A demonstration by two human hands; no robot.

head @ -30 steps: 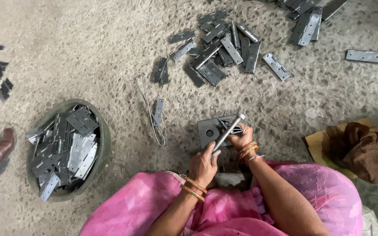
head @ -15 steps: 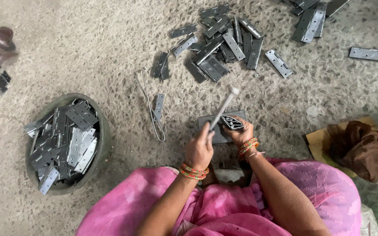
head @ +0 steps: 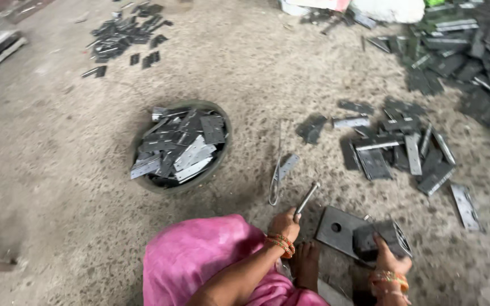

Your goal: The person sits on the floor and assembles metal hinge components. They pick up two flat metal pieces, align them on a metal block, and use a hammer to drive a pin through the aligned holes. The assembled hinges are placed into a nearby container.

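My left hand grips a short metal rod that points up and to the right, raised off the floor. My right hand holds a dark folded metal hinge on top of a flat steel block with a hole. My bare foot rests just left of the block. Bangles circle both wrists, and pink cloth covers my lap.
A round basin full of metal hinges stands on the concrete floor at centre left. Loose hinges lie scattered to the right and in a large pile at the top right. A bent wire loop and one hinge lie near the rod. Small dark pieces lie at the top left.
The view has swung left, so basin and piles appear shifted right. My left hand with the rod has moved away from the block to its left. My right hand stays on the hinge.
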